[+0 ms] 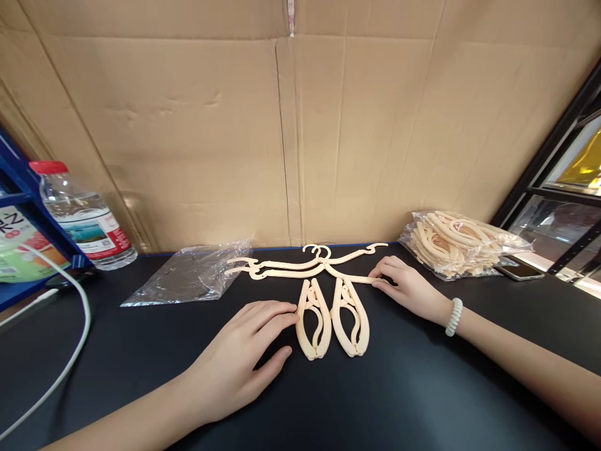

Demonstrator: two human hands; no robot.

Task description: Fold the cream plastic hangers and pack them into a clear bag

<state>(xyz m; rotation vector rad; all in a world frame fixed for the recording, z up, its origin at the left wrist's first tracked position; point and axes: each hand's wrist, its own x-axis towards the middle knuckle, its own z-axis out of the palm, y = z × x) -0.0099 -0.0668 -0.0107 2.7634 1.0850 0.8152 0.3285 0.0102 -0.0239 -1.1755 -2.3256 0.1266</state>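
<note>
right hand [406, 285] pinches the arm tip of an unfolded hanger [298, 274], lying behind two folded hangers [303, 332]; left hand [241, 357], fingers spread, touches the left one (tidying, it seems); next calls for a gentle release.

Item: bottle [84, 210]; label [91, 235] bearing fine print on white and pale lettering on a red panel, all too small to read. 
Item: packet [28, 250] at the left edge; large dark characters, cut off, one resembling a K, another an N or tilted Z; wording undecipherable. 
Item: strip [291, 17] on the cardboard [201, 119]; reddish marks, illegible.
</note>
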